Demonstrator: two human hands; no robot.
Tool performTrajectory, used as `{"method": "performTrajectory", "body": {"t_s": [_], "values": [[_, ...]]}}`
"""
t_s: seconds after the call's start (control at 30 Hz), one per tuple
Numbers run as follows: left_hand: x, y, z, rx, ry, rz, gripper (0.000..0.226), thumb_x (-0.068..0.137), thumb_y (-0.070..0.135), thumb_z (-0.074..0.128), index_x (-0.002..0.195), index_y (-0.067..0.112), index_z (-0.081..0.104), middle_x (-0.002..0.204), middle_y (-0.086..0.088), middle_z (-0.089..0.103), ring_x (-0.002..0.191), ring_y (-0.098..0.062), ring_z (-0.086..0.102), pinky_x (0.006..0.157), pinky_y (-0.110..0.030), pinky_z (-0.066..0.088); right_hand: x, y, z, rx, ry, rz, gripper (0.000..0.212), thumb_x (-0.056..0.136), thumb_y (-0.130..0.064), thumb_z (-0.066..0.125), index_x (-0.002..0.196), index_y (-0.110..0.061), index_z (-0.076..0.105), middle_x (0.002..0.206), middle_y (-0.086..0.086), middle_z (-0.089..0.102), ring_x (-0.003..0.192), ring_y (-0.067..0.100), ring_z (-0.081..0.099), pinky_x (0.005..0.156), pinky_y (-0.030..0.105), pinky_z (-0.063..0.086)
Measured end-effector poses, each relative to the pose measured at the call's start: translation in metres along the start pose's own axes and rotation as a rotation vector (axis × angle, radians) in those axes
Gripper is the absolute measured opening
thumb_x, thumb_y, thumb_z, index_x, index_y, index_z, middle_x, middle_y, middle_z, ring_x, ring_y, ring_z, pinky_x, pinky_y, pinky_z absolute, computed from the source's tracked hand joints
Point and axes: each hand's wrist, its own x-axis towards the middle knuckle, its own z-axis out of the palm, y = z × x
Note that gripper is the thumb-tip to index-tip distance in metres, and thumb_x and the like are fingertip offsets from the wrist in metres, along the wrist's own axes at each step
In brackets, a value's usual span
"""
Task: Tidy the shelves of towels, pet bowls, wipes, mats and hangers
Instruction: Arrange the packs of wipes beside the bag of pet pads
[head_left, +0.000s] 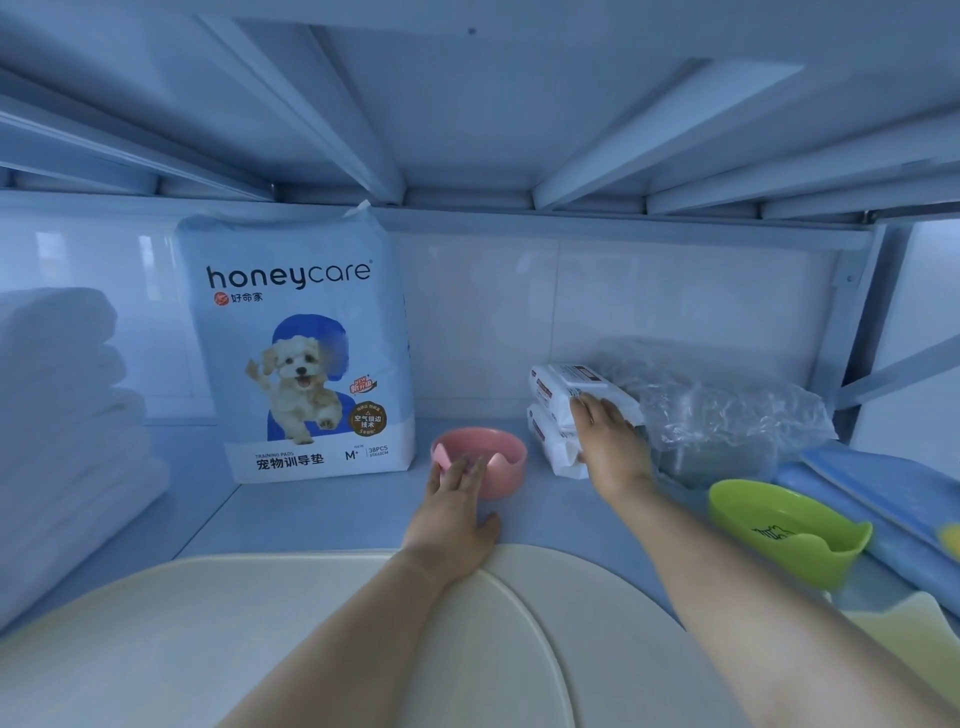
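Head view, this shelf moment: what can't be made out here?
- Wipes packs: labels too small to read; the right hand covers part of them.
- Plastic bag: crinkled film blurs its contents.
- Folded towels: cut off by the left edge, soft focus.
- Blue items behind the green bowl: cut off by the right edge.
- Pink bowl: near side hidden by the left hand.

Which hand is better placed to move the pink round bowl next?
The left hand: its fingers already touch the pink round bowl. The right hand rests on the white wipes packs.
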Motion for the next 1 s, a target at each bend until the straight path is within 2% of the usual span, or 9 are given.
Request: {"method": "performTrajectory", "body": {"t_s": [0.2, 0.3, 0.33, 0.37, 0.43, 0.53, 0.67, 0.87, 1.0], "values": [[0.001, 0.001, 0.001, 0.013, 0.005, 0.003, 0.071, 0.090, 0.033, 0.048, 0.149, 0.027, 0.008, 0.156, 0.003, 0.009, 0.144, -0.024, 0.002, 0.112, -0.037, 0.028, 0.008, 0.000, 0.009, 0.008, 0.003, 0.008, 0.062, 0.089, -0.009, 0.056, 0.143, -0.010, 0.027, 0.151, 0.006, 0.028, 0.134, 0.025, 0.034, 0.093, 0.038, 0.043], [0.000, 0.002, 0.001, 0.017, -0.004, -0.002, 0.072, 0.089, 0.034, 0.048, 0.148, 0.028, 0.007, 0.156, 0.004, 0.007, 0.145, -0.024, 0.001, 0.112, -0.036, 0.028, 0.011, 0.000, 0.012, 0.017, -0.029, 0.023, 0.074, 0.053, -0.015, 0.089, 0.120, -0.006, 0.058, 0.125, 0.009, 0.059, 0.105, 0.027, 0.061, 0.065, 0.038, 0.055], [0.000, 0.002, 0.000, 0.018, -0.007, -0.002, 0.072, 0.089, 0.034, 0.048, 0.148, 0.028, 0.007, 0.157, 0.005, 0.007, 0.145, -0.024, 0.000, 0.112, -0.037, 0.028, 0.012, 0.000, 0.014, 0.026, -0.006, 0.036, 0.078, 0.045, -0.015, 0.092, 0.115, -0.006, 0.062, 0.120, 0.009, 0.062, 0.099, 0.027, 0.064, 0.060, 0.038, 0.055], [-0.001, 0.003, 0.000, 0.018, -0.011, -0.002, 0.072, 0.089, 0.034, 0.048, 0.149, 0.029, 0.007, 0.157, 0.005, 0.006, 0.145, -0.024, 0.000, 0.113, -0.036, 0.027, 0.011, -0.001, 0.012, 0.032, -0.015, 0.040, 0.077, 0.053, -0.016, 0.089, 0.122, -0.005, 0.056, 0.128, 0.010, 0.057, 0.107, 0.028, 0.060, 0.067, 0.039, 0.055], [-0.002, 0.003, 0.000, 0.014, -0.019, -0.002, 0.072, 0.090, 0.034, 0.048, 0.149, 0.029, 0.006, 0.157, 0.005, 0.005, 0.145, -0.024, -0.001, 0.113, -0.036, 0.025, 0.007, -0.003, 0.014, 0.068, 0.008, 0.000, 0.070, 0.085, -0.016, 0.065, 0.144, -0.009, 0.028, 0.152, 0.007, 0.027, 0.136, 0.025, 0.034, 0.093, 0.040, 0.044], [-0.002, 0.003, -0.001, 0.013, -0.016, -0.002, 0.072, 0.090, 0.034, 0.048, 0.149, 0.027, 0.007, 0.157, 0.004, 0.006, 0.145, -0.025, 0.001, 0.114, -0.037, 0.024, -0.002, -0.006, 0.010, 0.162, 0.013, 0.008, 0.069, 0.093, -0.018, 0.053, 0.148, -0.014, 0.012, 0.158, -0.001, 0.007, 0.144, 0.022, 0.014, 0.105, 0.036, 0.033], [-0.002, 0.003, -0.001, -0.035, 0.017, -0.002, 0.073, 0.088, 0.030, 0.051, 0.149, 0.027, 0.010, 0.157, 0.003, 0.007, 0.144, -0.025, 0.005, 0.113, -0.035, 0.023, -0.021, -0.017, -0.004, 0.386, 0.016, -0.058, 0.067, 0.091, -0.019, 0.056, 0.147, -0.013, 0.019, 0.156, 0.001, 0.014, 0.144, 0.018, 0.016, 0.110, 0.030, 0.027], [-0.003, 0.003, -0.005, -0.159, 0.220, -0.055, 0.076, 0.084, 0.013, 0.054, 0.147, 0.010, 0.013, 0.157, -0.005, 0.006, 0.142, -0.024, 0.014, 0.108, -0.032, 0.027, -0.042, -0.037, -0.014, 0.605, -0.052, -0.133, 0.051, 0.091, -0.024, 0.056, 0.139, -0.015, 0.039, 0.141, 0.001, 0.046, 0.130, 0.019, 0.041, 0.105, 0.028, 0.033], [-0.007, 0.004, -0.008, -0.204, 0.218, -0.085, 0.078, 0.084, 0.011, 0.053, 0.148, 0.010, 0.009, 0.158, -0.006, 0.001, 0.142, -0.028, 0.016, 0.106, -0.034, 0.029, -0.050, -0.050, -0.017, 0.631, -0.123, -0.161, 0.051, 0.090, -0.022, 0.056, 0.139, -0.016, 0.040, 0.140, 0.001, 0.047, 0.128, 0.019, 0.043, 0.104, 0.030, 0.035]]}}
